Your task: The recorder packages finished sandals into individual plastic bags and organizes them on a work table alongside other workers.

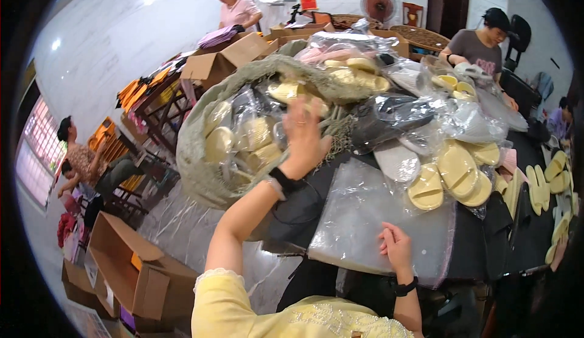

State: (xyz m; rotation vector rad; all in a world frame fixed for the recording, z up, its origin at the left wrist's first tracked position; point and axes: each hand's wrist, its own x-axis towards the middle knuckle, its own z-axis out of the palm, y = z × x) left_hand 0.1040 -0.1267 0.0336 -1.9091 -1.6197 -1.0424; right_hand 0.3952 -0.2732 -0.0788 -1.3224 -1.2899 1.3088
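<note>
My left hand [306,136] reaches over the mouth of a grey-green woven sack [201,125], its fingers stretched out and holding nothing. In the sack lie several pale yellow slippers [261,132] in clear plastic bags. My right hand [396,248] hovers over a stack of flat clear plastic bags [353,216], fingers curled with nothing seen in them. Beyond that stack, a heap holds yellow slippers [457,166], grey-white slippers [396,162] and a bagged black pair [389,119].
Unwrapped yellow slippers [538,187] and a black slipper [497,228] line the dark table at right. Open cardboard boxes [131,265] stand on the floor at lower left. A co-worker [483,46] handles slippers across the table; other people sit or stand farther off.
</note>
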